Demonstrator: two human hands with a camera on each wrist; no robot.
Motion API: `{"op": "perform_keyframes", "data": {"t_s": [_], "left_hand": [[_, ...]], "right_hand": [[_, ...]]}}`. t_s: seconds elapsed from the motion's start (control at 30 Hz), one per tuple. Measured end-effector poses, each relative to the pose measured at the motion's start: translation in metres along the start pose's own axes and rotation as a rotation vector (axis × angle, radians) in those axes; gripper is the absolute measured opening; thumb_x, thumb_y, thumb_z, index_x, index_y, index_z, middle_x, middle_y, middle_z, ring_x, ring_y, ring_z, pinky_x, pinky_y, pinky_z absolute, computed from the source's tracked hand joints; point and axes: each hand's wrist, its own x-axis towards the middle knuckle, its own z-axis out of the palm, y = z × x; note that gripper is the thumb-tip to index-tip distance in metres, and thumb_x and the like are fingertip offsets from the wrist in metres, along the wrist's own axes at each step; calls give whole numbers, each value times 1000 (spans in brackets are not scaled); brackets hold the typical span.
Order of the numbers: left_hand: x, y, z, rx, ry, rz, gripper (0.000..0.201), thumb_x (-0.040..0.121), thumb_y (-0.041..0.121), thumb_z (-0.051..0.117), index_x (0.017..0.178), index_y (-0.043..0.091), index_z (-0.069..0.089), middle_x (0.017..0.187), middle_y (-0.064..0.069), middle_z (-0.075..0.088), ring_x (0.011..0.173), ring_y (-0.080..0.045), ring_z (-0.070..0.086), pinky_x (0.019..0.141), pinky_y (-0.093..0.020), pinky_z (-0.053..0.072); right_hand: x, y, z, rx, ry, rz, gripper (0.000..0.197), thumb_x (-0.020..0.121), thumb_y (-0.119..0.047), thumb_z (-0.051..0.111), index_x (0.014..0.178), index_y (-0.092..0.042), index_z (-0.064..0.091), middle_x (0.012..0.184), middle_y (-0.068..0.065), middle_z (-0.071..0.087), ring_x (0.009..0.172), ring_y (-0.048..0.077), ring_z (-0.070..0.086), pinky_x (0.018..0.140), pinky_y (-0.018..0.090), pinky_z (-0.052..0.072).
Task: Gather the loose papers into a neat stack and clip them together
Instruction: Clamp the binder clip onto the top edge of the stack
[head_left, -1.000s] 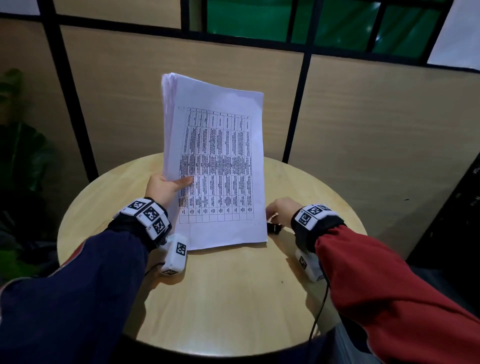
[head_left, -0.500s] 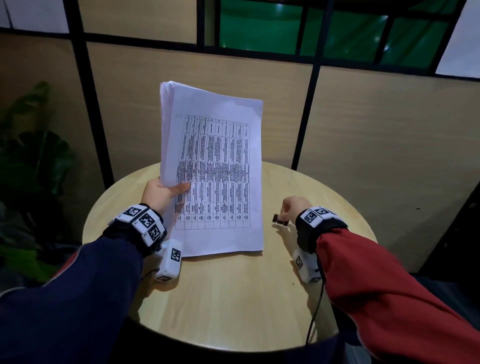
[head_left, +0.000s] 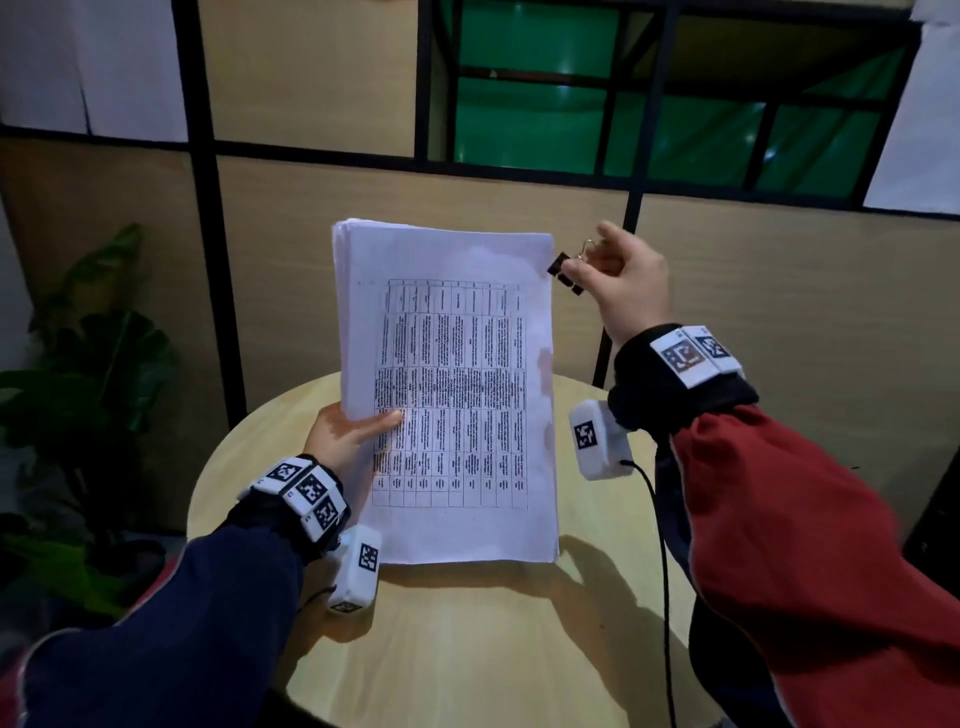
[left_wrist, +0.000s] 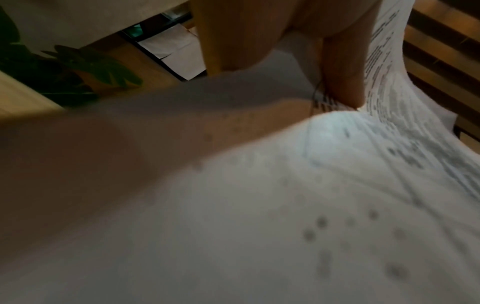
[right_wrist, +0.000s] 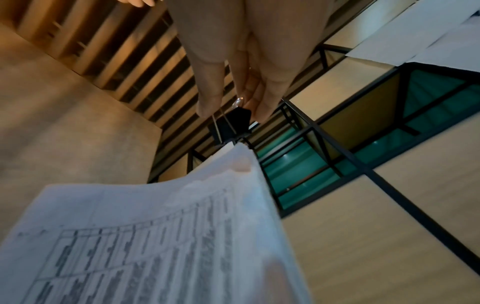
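A thick stack of printed papers (head_left: 447, 384) stands upright with its lower edge on the round wooden table (head_left: 467, 649). My left hand (head_left: 345, 434) grips the stack's left edge, thumb on the front sheet. My right hand (head_left: 618, 283) is raised beside the stack's top right corner and pinches a black binder clip (head_left: 565, 274) by its wire handles. In the right wrist view the clip (right_wrist: 230, 125) sits just at the corner of the papers (right_wrist: 155, 236), between my fingertips (right_wrist: 207, 107). The left wrist view is filled by blurred paper (left_wrist: 285, 205).
A wood-panel partition with black frames and green glass (head_left: 597, 119) stands behind the table. A leafy plant (head_left: 98, 364) is at the left. A black cable (head_left: 662, 571) hangs from my right wrist camera over the table.
My right hand lifted the binder clip off the table and carried it up to the stack's top right corner. The left hand kept its hold on the papers.
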Motion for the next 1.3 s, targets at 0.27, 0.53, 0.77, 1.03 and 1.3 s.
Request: {"op": "perform_keyframes", "data": {"t_s": [0.27,0.53,0.77,1.03,1.3], "left_hand": [[-5,9,2,-5,-232,-55,69,34,27,88,95,6,61,78,-5,76,80,-22,72,60,-28,59],[-11,8,5,50,-267,-20,98,13,48,88,98,9,59,91,-6,67,87,-22,64,84,-39,54],[-14,10,4,83,-215,-32,85,22,45,89,94,9,61,94,-11,66,102,-37,61,94,-49,48],[-13,14,8,62,-194,10,116,21,47,87,121,-1,51,121,-19,59,117,-33,53,105,-49,38],[-8,7,5,25,-212,36,109,13,46,89,108,4,57,98,-10,67,98,-30,61,92,-43,49]], "right_hand": [[0,-40,10,-2,-171,-175,41,75,-10,76,114,-4,65,94,4,63,80,10,59,80,17,51],[-3,-48,14,-96,-212,-161,46,85,-7,64,129,-3,53,114,10,64,96,11,58,92,20,48],[-4,-55,10,-127,-238,-139,43,76,-4,74,117,-6,62,101,3,66,90,14,66,89,26,55],[-4,-60,10,-234,-320,-134,44,64,-18,85,102,-5,66,85,4,64,84,23,66,79,36,58],[-3,-60,8,-246,-190,-239,35,63,-18,86,86,-4,63,78,2,60,73,16,57,69,29,55]]}}
